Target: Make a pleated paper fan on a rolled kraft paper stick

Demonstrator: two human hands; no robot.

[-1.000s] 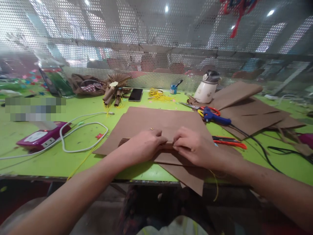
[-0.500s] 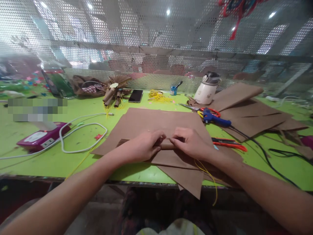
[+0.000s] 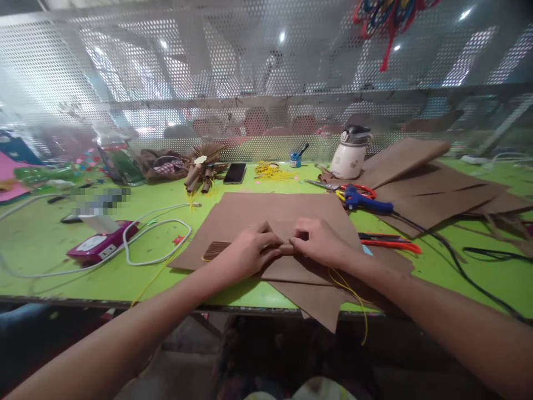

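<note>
Between my two hands is a small folded or rolled piece of brown paper (image 3: 286, 248). My left hand (image 3: 255, 249) pinches its left end with closed fingers. The other end is gripped by the thumb and fingers of my right hand (image 3: 318, 242). Both hands rest over a large brown paper sheet (image 3: 245, 214) lying flat. Part of a pleated brown paper piece (image 3: 217, 250) shows beyond my left wrist; whether it joins the held piece is hidden. A yellow string (image 3: 352, 291) hangs over the table edge below my right wrist.
Right of the sheet lie a box cutter (image 3: 391, 243), a blue glue gun (image 3: 368, 205), scissors (image 3: 325, 184) and stacked brown paper (image 3: 441, 183). A white kettle-shaped bottle (image 3: 351, 158) and phone (image 3: 235, 173) stand behind. A purple power strip (image 3: 100, 244) with white cable (image 3: 129, 258) lies left.
My left hand has shifted slightly right along the paper, and its fingers lie closer together. More of the pleated piece shows. The camera view has turned a little left.
</note>
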